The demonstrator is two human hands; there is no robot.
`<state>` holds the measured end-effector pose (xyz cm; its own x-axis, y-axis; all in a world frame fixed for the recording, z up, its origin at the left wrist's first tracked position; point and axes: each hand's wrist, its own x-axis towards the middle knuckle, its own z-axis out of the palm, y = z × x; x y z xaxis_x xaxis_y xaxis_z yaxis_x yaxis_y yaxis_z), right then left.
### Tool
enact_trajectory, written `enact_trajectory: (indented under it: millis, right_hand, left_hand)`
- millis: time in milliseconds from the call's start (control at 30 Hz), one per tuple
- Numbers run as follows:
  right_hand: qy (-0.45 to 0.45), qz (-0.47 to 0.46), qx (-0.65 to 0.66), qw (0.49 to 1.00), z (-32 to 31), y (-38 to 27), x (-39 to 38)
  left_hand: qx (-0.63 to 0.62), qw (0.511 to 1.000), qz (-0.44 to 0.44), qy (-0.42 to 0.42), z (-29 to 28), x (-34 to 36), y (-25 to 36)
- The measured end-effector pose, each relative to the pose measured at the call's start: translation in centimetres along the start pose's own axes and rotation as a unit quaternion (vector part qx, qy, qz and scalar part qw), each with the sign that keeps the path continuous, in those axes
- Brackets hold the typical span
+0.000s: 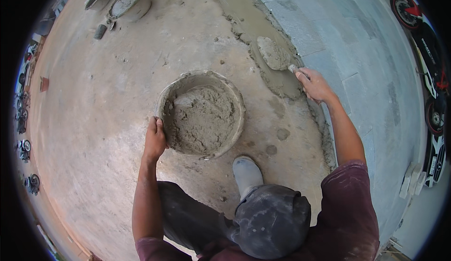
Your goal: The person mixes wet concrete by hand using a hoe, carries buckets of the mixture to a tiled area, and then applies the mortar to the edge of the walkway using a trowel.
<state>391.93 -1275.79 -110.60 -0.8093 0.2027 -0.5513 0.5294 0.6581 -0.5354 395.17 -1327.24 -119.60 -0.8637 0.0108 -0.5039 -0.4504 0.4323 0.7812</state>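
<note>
Concrete floor [94,120] | left hand [155,141] fingers curled over bucket [235,101] rim | right hand [315,84] outstretched, fingers wrapping trowel [275,54]

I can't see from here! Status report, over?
Left hand grips mortar bucket rim. Right hand holds loaded trowel over wet mortar strip. Nothing blocking.

You are looking at an evenly lit daytime scene: soft, diffuse light with no glare and only faint, short shadows, such as the dim one inside the near wall of the mortar bucket [202,113] and under your left hand [155,141]. The centre is sharp enough for you to read the grain of the wet mortar, and your right hand [315,86] shows no motion blur. Toward the rim, the fisheye bends the paving slabs [357,59], detail smears, and black vignette fills the corners.
</note>
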Motion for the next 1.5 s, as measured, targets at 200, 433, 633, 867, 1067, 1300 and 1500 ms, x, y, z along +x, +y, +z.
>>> enact_trajectory:
  millis: [200,433,633,867,1067,1300,1500]
  right_hand:
    - [0.026,-0.028,-0.023,0.999,2.2,-0.7,8.3]
    - [-0.017,0.006,-0.036,0.999,0.1,0.6,4.9]
    - [-0.011,0.010,0.012,1.000,0.5,0.9,6.5]
    - [-0.067,-0.026,-0.068,0.995,0.0,1.2,5.9]
    - [-0.011,-0.052,-0.081,0.995,-2.2,4.2,1.3]
    - [0.002,0.044,0.005,0.999,0.0,4.6,1.5]
    - [0.010,0.064,-0.036,0.997,0.8,12.6,-14.5]
  left_hand:
    - [0.064,0.989,0.123,0.057,0.4,0.4,-0.9]
    - [0.013,1.000,-0.009,0.015,-0.2,-0.8,0.1]
    - [0.003,1.000,0.004,0.008,0.3,-0.1,0.3]
    - [0.006,1.000,0.007,0.015,0.4,-0.3,-0.2]
    - [0.003,1.000,-0.002,0.028,-0.4,-0.9,0.0]
    - [0.002,0.999,0.052,0.001,1.6,0.8,-0.4]
    - [-0.007,1.000,0.012,-0.001,-0.2,-0.7,-0.1]
